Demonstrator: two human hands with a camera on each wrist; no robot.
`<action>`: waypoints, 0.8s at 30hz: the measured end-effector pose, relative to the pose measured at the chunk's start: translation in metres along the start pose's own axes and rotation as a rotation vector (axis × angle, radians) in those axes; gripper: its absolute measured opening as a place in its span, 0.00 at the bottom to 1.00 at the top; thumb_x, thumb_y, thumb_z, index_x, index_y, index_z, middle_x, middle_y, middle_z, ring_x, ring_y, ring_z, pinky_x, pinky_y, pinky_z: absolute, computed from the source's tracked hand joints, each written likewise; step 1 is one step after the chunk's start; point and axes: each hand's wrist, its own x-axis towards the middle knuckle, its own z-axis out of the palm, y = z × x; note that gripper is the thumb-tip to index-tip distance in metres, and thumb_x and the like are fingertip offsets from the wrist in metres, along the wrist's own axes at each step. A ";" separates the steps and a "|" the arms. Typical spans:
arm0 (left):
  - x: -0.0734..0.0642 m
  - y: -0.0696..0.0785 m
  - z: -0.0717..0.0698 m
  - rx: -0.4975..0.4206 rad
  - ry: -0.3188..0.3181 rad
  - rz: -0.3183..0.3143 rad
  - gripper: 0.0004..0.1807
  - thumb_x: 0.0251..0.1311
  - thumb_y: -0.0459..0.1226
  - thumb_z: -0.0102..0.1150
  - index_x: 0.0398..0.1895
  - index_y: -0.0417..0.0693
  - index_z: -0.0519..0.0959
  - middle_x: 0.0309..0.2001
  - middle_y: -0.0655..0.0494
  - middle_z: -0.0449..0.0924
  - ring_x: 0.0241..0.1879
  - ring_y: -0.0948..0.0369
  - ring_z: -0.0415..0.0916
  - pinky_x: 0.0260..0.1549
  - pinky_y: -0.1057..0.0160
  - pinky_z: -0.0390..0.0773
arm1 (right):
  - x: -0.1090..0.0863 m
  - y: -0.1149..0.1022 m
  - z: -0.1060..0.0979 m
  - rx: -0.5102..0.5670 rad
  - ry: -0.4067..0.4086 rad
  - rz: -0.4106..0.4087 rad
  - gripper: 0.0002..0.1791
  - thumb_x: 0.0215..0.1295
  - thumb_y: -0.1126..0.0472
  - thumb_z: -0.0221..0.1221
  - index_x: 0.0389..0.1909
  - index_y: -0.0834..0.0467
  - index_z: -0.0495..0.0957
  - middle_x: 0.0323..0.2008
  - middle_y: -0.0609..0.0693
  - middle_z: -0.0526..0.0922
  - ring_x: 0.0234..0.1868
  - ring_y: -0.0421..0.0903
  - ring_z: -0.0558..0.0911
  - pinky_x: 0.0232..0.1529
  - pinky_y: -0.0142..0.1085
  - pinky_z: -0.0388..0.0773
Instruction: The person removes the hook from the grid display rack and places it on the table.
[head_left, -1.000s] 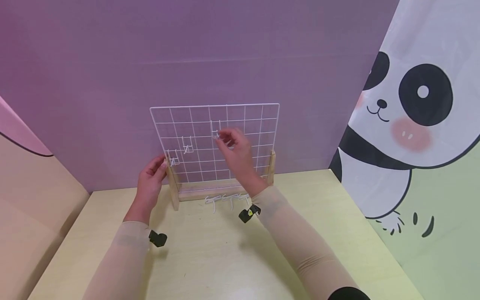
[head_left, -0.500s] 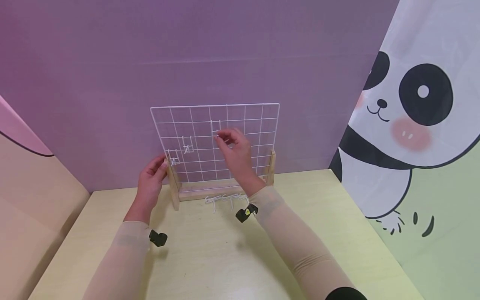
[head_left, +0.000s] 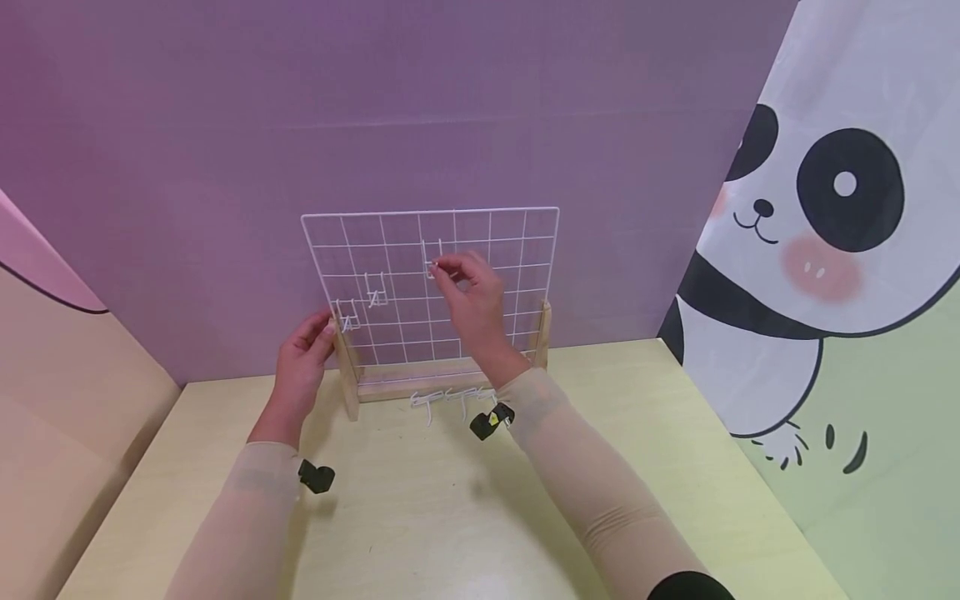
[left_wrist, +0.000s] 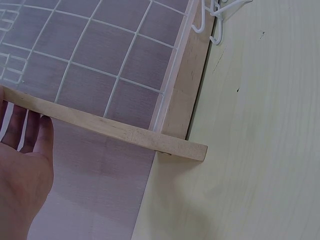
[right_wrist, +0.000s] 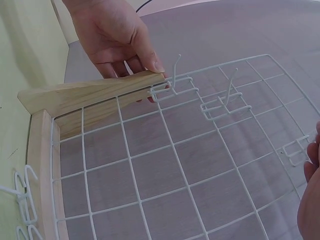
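A white wire grid panel (head_left: 510, 208) stands upright in a wooden stand. My left hand (head_left: 300, 358) grips the upper part of the stand's left post (left_wrist: 115, 127), thumb on the near side and fingers behind. My right hand (head_left: 478, 312) pinches a white wire hook (head_left: 430, 271) at the panel's upper middle, its two prongs running up to a horizontal wire. Part of that hook hides behind the fingertips. Two similar hooks hang lower to the left: one (right_wrist: 173, 91) beside the post, the other (right_wrist: 226, 106) a step up and inward.
Several more white hooks (head_left: 427, 399) lie on the pale wooden table (head_left: 420, 517) in front of the stand's base bar (right_wrist: 41, 175). A purple backdrop (head_left: 225, 167) rises behind the panel, and a panda-print sheet (head_left: 825, 275) hangs to the right.
My right wrist has shifted slightly left and up, fingers staying at the same hook. My left hand keeps its grip on the post, and the hanging hooks have not moved.
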 end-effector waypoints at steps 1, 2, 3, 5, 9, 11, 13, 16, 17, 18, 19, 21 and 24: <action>0.000 0.000 0.000 -0.003 0.001 -0.005 0.27 0.85 0.42 0.57 0.81 0.45 0.73 0.67 0.62 0.80 0.71 0.64 0.73 0.78 0.57 0.69 | 0.001 -0.001 0.000 -0.005 0.001 -0.002 0.03 0.71 0.75 0.71 0.42 0.69 0.89 0.37 0.60 0.88 0.38 0.54 0.85 0.42 0.31 0.85; 0.000 0.000 0.000 -0.006 0.002 -0.007 0.27 0.85 0.42 0.57 0.81 0.45 0.73 0.68 0.62 0.80 0.71 0.64 0.73 0.78 0.57 0.69 | 0.001 -0.001 0.000 -0.008 0.001 -0.003 0.03 0.70 0.76 0.71 0.42 0.69 0.89 0.37 0.61 0.88 0.38 0.55 0.85 0.42 0.31 0.85; 0.000 0.000 0.000 -0.005 0.004 -0.007 0.27 0.85 0.42 0.57 0.81 0.45 0.73 0.68 0.60 0.80 0.71 0.64 0.73 0.78 0.57 0.69 | 0.002 -0.002 0.000 -0.014 0.003 -0.005 0.03 0.70 0.76 0.71 0.42 0.70 0.89 0.38 0.62 0.88 0.38 0.56 0.85 0.42 0.31 0.85; 0.000 0.000 0.001 0.008 0.006 -0.008 0.27 0.86 0.42 0.55 0.82 0.44 0.72 0.70 0.58 0.79 0.71 0.63 0.73 0.78 0.56 0.69 | 0.004 -0.003 0.001 -0.020 0.012 -0.016 0.04 0.69 0.78 0.70 0.42 0.72 0.88 0.38 0.64 0.88 0.38 0.58 0.85 0.42 0.33 0.85; -0.001 0.001 0.001 0.029 0.007 -0.013 0.28 0.87 0.42 0.54 0.82 0.42 0.71 0.73 0.53 0.77 0.73 0.62 0.73 0.79 0.54 0.68 | 0.010 -0.006 0.002 -0.011 0.033 -0.042 0.03 0.69 0.80 0.68 0.41 0.75 0.86 0.38 0.67 0.87 0.38 0.63 0.84 0.42 0.35 0.85; -0.002 0.002 0.002 0.020 0.004 -0.021 0.28 0.87 0.42 0.54 0.83 0.43 0.71 0.74 0.52 0.76 0.73 0.61 0.72 0.80 0.54 0.67 | 0.012 -0.008 0.001 0.002 0.039 -0.049 0.03 0.68 0.80 0.68 0.41 0.74 0.86 0.37 0.66 0.87 0.38 0.62 0.84 0.42 0.33 0.85; -0.002 0.002 0.002 0.021 0.004 -0.022 0.28 0.87 0.43 0.55 0.83 0.44 0.71 0.75 0.52 0.76 0.73 0.61 0.72 0.80 0.54 0.67 | 0.014 -0.009 0.001 0.013 0.041 -0.047 0.03 0.69 0.79 0.69 0.40 0.73 0.87 0.36 0.65 0.87 0.38 0.60 0.85 0.43 0.32 0.84; -0.002 0.002 0.001 0.024 0.004 -0.018 0.28 0.86 0.44 0.55 0.83 0.46 0.72 0.74 0.54 0.77 0.73 0.62 0.72 0.79 0.56 0.68 | 0.015 -0.013 -0.001 0.022 0.033 -0.046 0.02 0.70 0.76 0.71 0.40 0.69 0.89 0.36 0.61 0.88 0.38 0.55 0.85 0.44 0.31 0.85; -0.002 0.001 0.001 0.023 0.004 -0.014 0.28 0.86 0.44 0.55 0.82 0.46 0.72 0.73 0.55 0.77 0.72 0.63 0.72 0.78 0.57 0.69 | 0.015 -0.014 -0.002 0.025 0.028 -0.048 0.02 0.70 0.75 0.71 0.41 0.69 0.89 0.37 0.60 0.88 0.38 0.54 0.85 0.44 0.31 0.85; -0.001 0.001 0.001 0.020 0.004 -0.010 0.28 0.86 0.44 0.56 0.82 0.46 0.72 0.73 0.55 0.78 0.72 0.63 0.73 0.78 0.58 0.69 | 0.016 -0.014 -0.003 0.027 0.022 -0.052 0.02 0.70 0.74 0.72 0.41 0.68 0.89 0.37 0.60 0.88 0.39 0.53 0.86 0.44 0.32 0.86; -0.001 0.000 0.001 0.015 0.004 -0.009 0.28 0.86 0.44 0.56 0.82 0.46 0.73 0.73 0.55 0.78 0.72 0.63 0.73 0.78 0.58 0.70 | 0.015 -0.015 -0.004 0.030 0.016 -0.057 0.02 0.71 0.73 0.72 0.42 0.68 0.90 0.37 0.59 0.88 0.39 0.52 0.86 0.44 0.33 0.86; 0.000 0.000 0.001 0.008 0.006 -0.008 0.28 0.86 0.44 0.56 0.82 0.45 0.73 0.72 0.56 0.78 0.71 0.63 0.73 0.78 0.58 0.70 | 0.015 -0.016 -0.005 0.032 0.003 -0.066 0.03 0.72 0.73 0.71 0.42 0.68 0.90 0.38 0.59 0.88 0.39 0.52 0.86 0.44 0.34 0.87; 0.000 0.000 0.001 0.016 0.011 -0.015 0.28 0.86 0.43 0.56 0.82 0.45 0.72 0.73 0.55 0.78 0.72 0.62 0.73 0.78 0.58 0.70 | 0.014 -0.017 -0.006 0.027 -0.019 -0.061 0.03 0.72 0.73 0.71 0.43 0.68 0.89 0.39 0.59 0.88 0.39 0.51 0.86 0.44 0.34 0.87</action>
